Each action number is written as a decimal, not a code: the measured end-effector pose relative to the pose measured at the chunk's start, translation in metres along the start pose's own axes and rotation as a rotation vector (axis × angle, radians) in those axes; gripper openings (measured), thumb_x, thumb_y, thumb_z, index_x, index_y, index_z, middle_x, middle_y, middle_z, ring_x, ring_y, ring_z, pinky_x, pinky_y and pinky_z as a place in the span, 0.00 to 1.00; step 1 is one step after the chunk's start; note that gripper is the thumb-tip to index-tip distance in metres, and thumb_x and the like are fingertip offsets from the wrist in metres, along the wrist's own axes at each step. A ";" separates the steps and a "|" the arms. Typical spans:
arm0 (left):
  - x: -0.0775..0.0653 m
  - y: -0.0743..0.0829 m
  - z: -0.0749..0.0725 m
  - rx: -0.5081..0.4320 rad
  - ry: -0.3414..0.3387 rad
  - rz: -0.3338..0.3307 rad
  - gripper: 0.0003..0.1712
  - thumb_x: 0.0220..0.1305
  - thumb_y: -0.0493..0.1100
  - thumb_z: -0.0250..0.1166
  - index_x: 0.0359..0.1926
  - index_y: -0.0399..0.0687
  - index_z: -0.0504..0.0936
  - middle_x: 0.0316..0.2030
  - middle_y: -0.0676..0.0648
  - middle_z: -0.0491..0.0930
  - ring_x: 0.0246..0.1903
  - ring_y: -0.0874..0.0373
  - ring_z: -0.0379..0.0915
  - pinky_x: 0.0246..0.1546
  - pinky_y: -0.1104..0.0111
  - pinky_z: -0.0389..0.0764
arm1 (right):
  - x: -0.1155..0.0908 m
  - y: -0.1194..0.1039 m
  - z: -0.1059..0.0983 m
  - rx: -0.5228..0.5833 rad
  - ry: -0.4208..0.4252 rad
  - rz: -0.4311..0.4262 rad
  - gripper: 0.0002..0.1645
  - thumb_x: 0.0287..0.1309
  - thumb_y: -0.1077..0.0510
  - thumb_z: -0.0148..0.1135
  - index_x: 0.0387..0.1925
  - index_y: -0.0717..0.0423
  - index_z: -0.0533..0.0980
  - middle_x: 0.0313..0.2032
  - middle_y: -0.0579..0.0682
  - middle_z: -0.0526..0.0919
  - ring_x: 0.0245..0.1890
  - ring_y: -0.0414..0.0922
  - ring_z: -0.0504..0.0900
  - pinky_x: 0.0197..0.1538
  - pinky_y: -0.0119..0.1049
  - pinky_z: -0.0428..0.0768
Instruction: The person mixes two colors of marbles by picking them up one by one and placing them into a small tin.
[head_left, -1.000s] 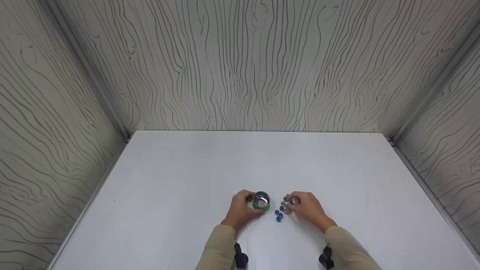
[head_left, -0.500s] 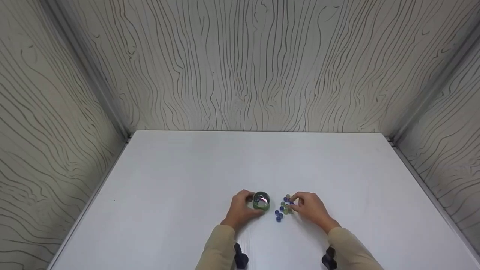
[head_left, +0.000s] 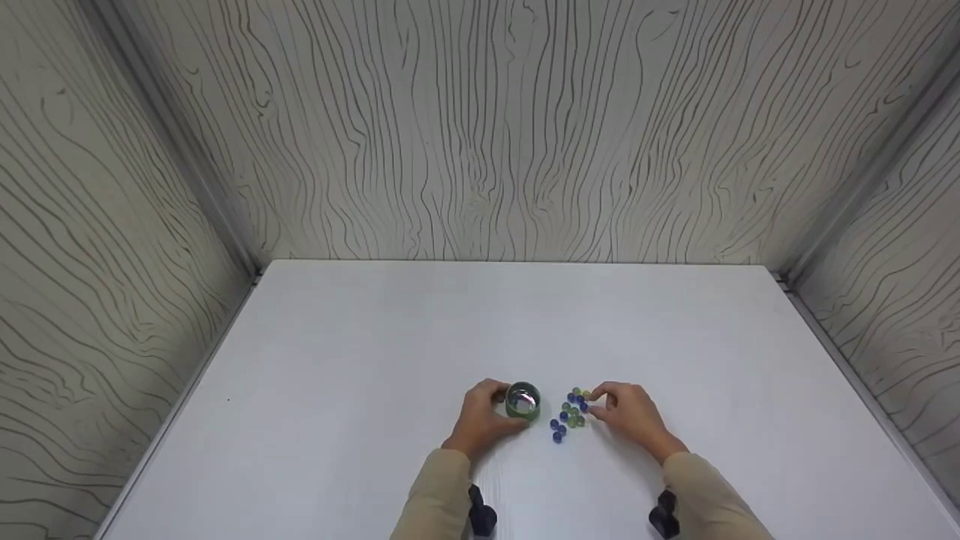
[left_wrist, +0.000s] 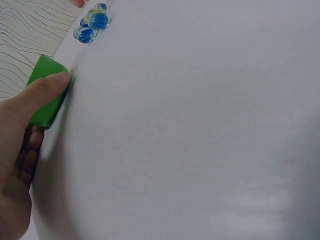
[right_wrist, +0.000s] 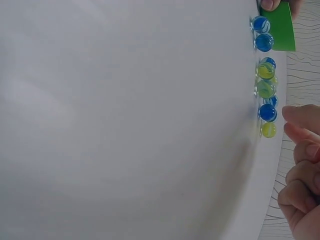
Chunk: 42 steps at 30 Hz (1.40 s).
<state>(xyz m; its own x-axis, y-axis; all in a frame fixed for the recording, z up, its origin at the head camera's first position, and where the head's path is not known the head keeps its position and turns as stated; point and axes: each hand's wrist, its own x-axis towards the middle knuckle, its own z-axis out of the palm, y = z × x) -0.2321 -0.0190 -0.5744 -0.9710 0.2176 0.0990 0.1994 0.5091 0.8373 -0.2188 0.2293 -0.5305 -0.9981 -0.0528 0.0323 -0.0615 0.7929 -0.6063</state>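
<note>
My left hand (head_left: 480,421) grips a small round cup (head_left: 523,413), green outside and shiny within, fingers behind and thumb in front. In the left wrist view the thumb lies across the cup's green wall (left_wrist: 46,102). Just right of the cup, a loose cluster of blue and yellow-green glass marbles (head_left: 564,415) lies on the table. My right hand (head_left: 636,417) is at the cluster's right edge, thumb and forefinger slightly parted with nothing between them. A small gap separates those fingertips (right_wrist: 290,113) from the nearest blue marble (right_wrist: 268,113); the other fingers are curled.
Both hands work over a white table (head_left: 360,360) near its front. Patterned panels (head_left: 480,135) rise behind it and at both sides. Dark wrist devices (head_left: 481,517) sit below the beige sleeves (head_left: 439,495).
My right hand has drawn back a little to the right, away from the marbles, so more of them show. The left hand and the cup have stayed put.
</note>
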 end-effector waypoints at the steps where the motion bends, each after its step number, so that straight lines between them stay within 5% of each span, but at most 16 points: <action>1: 0.000 0.000 0.000 0.001 0.001 0.000 0.31 0.42 0.45 0.78 0.48 0.40 0.79 0.44 0.46 0.81 0.45 0.56 0.75 0.52 0.65 0.78 | 0.000 0.000 0.000 -0.003 0.000 0.003 0.05 0.50 0.63 0.69 0.32 0.56 0.84 0.17 0.44 0.70 0.20 0.36 0.63 0.25 0.26 0.60; 22: -0.001 0.000 0.000 -0.016 0.006 -0.007 0.31 0.42 0.44 0.78 0.49 0.40 0.78 0.45 0.46 0.81 0.48 0.54 0.76 0.55 0.62 0.78 | 0.008 0.006 0.003 -0.008 -0.007 0.058 0.05 0.54 0.62 0.66 0.34 0.56 0.83 0.18 0.45 0.69 0.22 0.39 0.65 0.25 0.28 0.61; 42: 0.000 -0.002 0.002 -0.004 0.021 0.010 0.31 0.40 0.44 0.79 0.48 0.40 0.79 0.44 0.45 0.82 0.48 0.53 0.77 0.56 0.62 0.78 | 0.018 0.010 0.003 -0.103 -0.020 0.021 0.11 0.52 0.63 0.66 0.40 0.56 0.82 0.20 0.47 0.72 0.24 0.41 0.66 0.28 0.31 0.62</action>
<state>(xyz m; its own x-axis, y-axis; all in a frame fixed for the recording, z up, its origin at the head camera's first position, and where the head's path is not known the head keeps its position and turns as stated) -0.2326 -0.0182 -0.5773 -0.9716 0.2050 0.1184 0.2085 0.5040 0.8382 -0.2377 0.2341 -0.5381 -0.9989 -0.0472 0.0038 -0.0423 0.8521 -0.5217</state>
